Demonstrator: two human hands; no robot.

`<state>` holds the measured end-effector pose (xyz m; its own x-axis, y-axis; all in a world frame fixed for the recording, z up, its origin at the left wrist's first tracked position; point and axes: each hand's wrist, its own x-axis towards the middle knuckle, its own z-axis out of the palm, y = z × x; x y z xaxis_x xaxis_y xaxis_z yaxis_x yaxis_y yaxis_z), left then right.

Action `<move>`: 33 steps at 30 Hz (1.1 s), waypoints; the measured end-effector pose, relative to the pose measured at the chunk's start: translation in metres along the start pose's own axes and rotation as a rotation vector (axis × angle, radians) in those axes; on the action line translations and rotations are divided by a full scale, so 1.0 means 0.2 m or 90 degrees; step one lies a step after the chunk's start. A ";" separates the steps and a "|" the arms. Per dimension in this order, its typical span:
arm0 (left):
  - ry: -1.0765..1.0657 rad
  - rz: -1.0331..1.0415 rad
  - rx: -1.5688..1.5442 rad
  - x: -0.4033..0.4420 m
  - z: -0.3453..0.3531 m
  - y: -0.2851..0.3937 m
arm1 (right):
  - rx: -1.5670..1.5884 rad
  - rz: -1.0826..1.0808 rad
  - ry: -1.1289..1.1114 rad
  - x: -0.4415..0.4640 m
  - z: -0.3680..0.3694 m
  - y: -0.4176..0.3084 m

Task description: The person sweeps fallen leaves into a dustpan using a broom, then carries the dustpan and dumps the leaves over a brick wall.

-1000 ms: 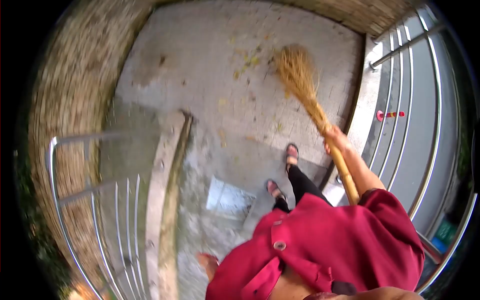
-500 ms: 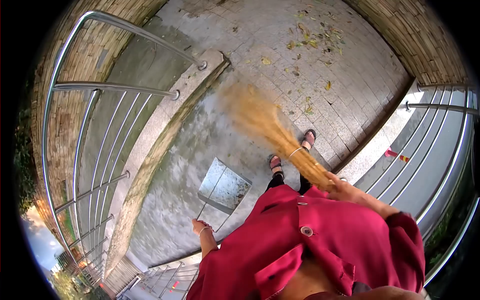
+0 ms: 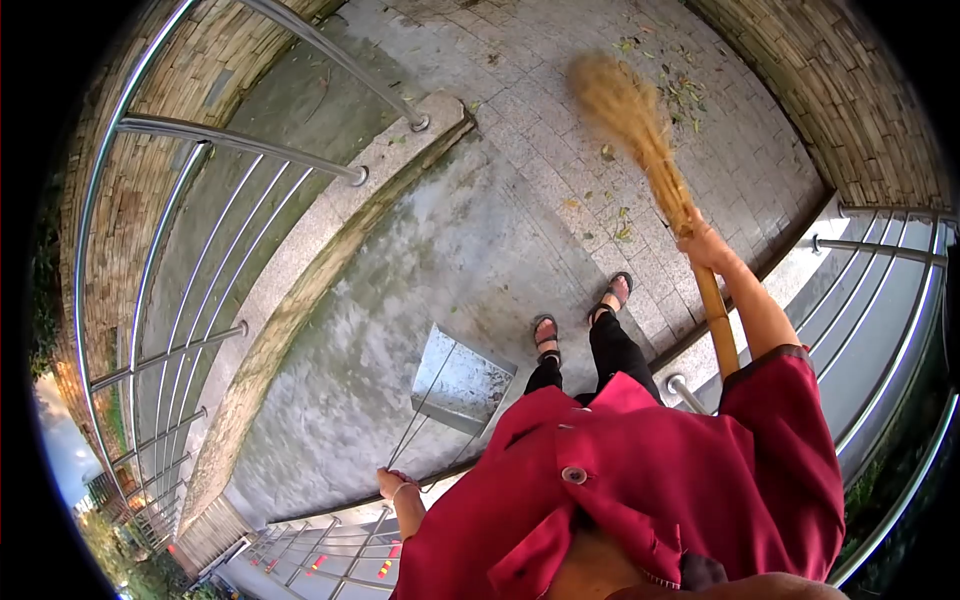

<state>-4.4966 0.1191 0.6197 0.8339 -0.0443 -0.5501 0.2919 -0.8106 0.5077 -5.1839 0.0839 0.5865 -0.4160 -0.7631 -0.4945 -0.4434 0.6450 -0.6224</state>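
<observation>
My right hand is wrapped round a straw broom, where the bristle bundle meets its bamboo handle. The broom head is smeared by motion and lies over the paving near scattered leaves. Down at the lower left, my left hand is closed on the thin wire handle of a metal dustpan. The dustpan hangs or rests over the grey concrete, with bits of dirt on its pan; I cannot tell whether it touches the ground.
My sandalled feet stand near the seam between concrete and paving. A stone kerb with a steel railing runs along the left. Another railing stands at the right. Stone-clad walls rise at the far sides. More leaves lie on the paving.
The broom has swung up and to the right, from over the concrete towards the leaves, with my right arm stretching forward. The dustpan stays in my left hand, nearly in place.
</observation>
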 end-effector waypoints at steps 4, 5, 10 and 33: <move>-0.055 -0.023 -0.011 0.09 0.04 -0.02 | 0.018 -0.001 0.011 -0.37 -0.12 0.03; -0.072 -0.021 0.000 0.06 0.10 0.00 | -0.007 0.013 -0.025 -0.53 -0.15 0.00; -0.100 0.032 0.046 -0.03 0.33 0.03 | -0.029 0.094 -0.233 -1.22 -0.22 0.03; -0.036 0.199 -0.030 -0.93 0.32 0.07 | -0.046 -0.015 -0.015 -0.08 -1.02 0.59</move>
<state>-4.6781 0.0784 0.6862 0.8593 -0.3207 -0.3984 0.0481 -0.7249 0.6871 -5.3923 0.1805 0.6443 -0.3867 -0.7779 -0.4952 -0.5085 0.6279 -0.5892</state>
